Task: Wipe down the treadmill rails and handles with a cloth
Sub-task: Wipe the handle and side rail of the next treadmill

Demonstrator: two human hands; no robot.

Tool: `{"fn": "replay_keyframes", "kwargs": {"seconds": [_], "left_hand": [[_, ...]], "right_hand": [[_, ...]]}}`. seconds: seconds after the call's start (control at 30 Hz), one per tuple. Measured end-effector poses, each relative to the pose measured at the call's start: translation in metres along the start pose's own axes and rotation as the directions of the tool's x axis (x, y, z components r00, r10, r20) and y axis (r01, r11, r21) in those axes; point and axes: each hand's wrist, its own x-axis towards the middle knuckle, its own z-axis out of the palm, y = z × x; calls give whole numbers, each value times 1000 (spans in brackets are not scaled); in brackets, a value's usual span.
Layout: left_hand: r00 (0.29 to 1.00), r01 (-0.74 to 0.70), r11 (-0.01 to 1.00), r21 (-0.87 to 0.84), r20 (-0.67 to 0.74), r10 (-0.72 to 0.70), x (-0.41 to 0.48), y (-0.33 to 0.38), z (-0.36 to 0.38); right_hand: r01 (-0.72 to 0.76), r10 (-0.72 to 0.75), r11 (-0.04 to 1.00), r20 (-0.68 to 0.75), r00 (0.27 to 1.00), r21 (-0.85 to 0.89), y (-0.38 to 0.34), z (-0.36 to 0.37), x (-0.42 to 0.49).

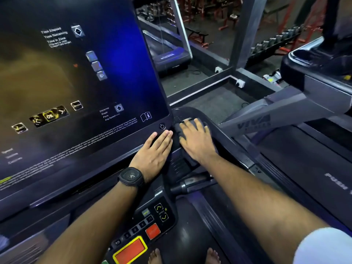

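Observation:
I stand on a dark treadmill with a large console screen (76, 88) at the left. My left hand (152, 149), a black watch on its wrist, lies flat with straight fingers on the console's lower right corner. My right hand (196, 141) presses flat, fingers spread, on a dark cloth (178, 129) that lies on the curved right handle rail (224, 138) just right of the console. Most of the cloth is hidden under the hand. A short grip bar (192, 182) sticks out below the hands.
A button panel with an orange stop button (152, 231) and a yellow-framed red pad (129, 250) sits near my bare feet (155, 257). A second treadmill (314, 115) stands close at the right. A metal frame post (245, 33) and a dumbbell rack (276, 42) lie ahead.

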Motion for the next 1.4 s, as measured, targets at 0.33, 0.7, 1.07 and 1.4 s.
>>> {"fn": "replay_keyframes", "kwargs": {"seconds": [0.33, 0.7, 1.07, 1.4], "left_hand": [[984, 175, 983, -53, -11, -175, -2, 9, -1], [939, 345, 924, -167, 49, -341, 9, 13, -11], [875, 481, 853, -202, 176, -451, 14, 26, -25], [807, 585, 790, -186, 231, -543, 14, 33, -28]], "right_hand": [[84, -82, 996, -52, 995, 44, -17, 11, -17], [-24, 25, 999, -35, 999, 22, -26, 3, -5], [4, -4, 1000, 17, 1000, 15, -8, 0, 5], [-31, 27, 999, 103, 994, 38, 3, -11, 32]]}}
